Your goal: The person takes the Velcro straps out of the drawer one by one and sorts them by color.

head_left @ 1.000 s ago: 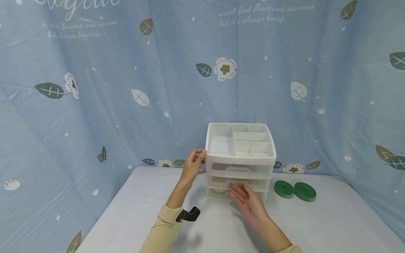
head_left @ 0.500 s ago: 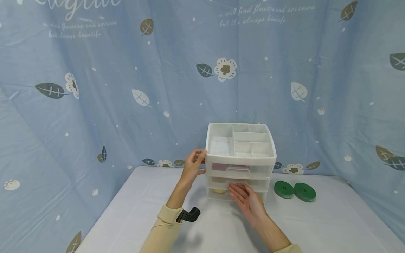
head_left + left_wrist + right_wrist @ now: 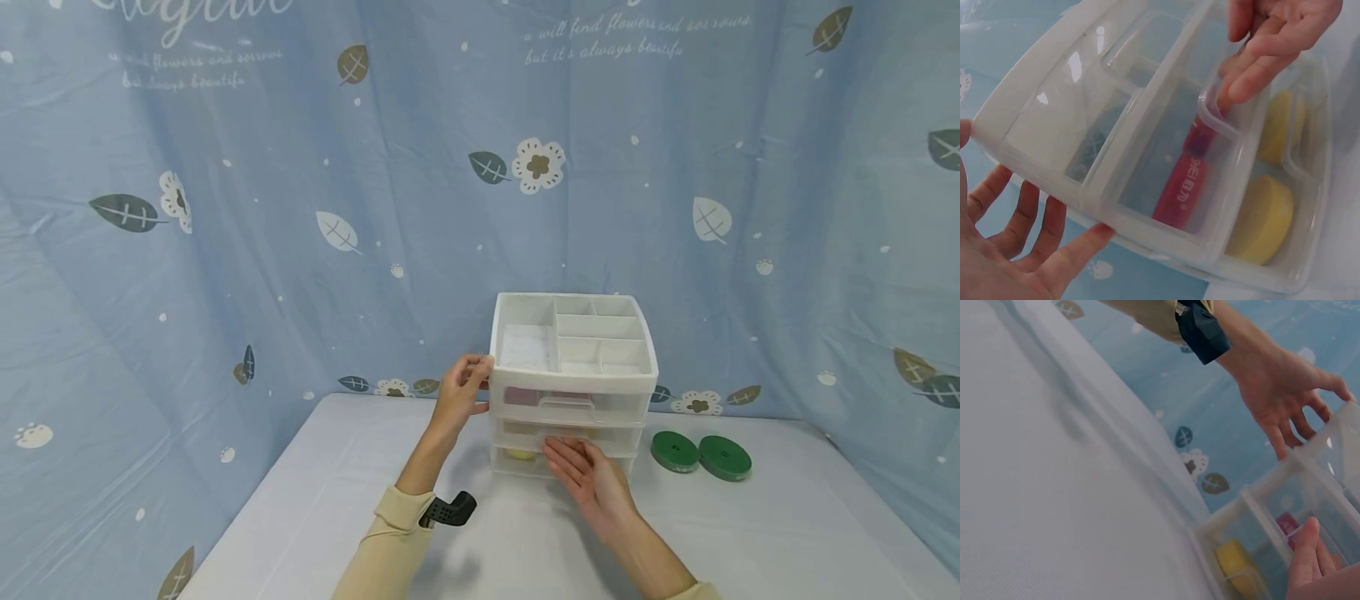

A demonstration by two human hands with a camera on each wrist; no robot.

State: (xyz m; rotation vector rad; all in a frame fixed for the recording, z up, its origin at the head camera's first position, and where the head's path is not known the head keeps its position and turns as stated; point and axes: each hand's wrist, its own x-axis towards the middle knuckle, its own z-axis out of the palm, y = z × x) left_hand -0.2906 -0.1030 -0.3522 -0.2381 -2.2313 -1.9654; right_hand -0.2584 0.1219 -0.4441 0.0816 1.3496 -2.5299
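Note:
A white plastic drawer unit (image 3: 573,379) stands on the table, with a divided tray (image 3: 525,346) on top and three translucent drawers below. My left hand (image 3: 453,396) rests on its left side, fingers spread and mostly straight against the wall. Before the middle drawer (image 3: 1147,181), my right hand (image 3: 596,483) has its fingertips at the handle (image 3: 1213,119), fingers extended. Through that drawer's front, red items with white print (image 3: 1182,190) show in the left wrist view. Yellow rounded things (image 3: 1263,219) lie in the bottom drawer. All the drawers look pushed in.
Two green discs, like flat rolls (image 3: 675,451) (image 3: 724,457), lie side by side on the table right of the unit. The white tabletop (image 3: 750,533) extends in front. A blue patterned curtain (image 3: 420,183) hangs behind. A black band (image 3: 450,508) is on the left wrist.

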